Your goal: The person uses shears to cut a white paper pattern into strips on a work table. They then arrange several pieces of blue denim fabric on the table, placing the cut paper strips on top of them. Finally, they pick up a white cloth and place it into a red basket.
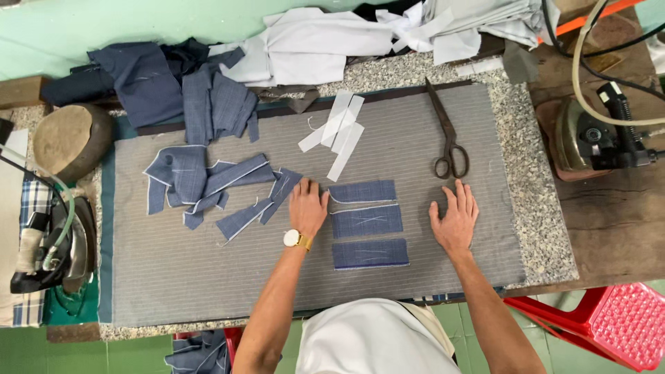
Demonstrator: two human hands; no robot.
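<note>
Three blue fabric rectangles [366,223] stacked in a column on grey pressing mat [173,277]. Left hand [307,206] flat, fingers spread, just left of them; right hand [455,218] flat, just right. Bare mat nearer the front edge. Scissors [447,135] beyond the rectangles.

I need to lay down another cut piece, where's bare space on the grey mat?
Free: the near strip of the grey mat below the left hand, and right of the right hand under the scissors. Crowded: the blue fabric scraps and the three blue rectangles.
</note>
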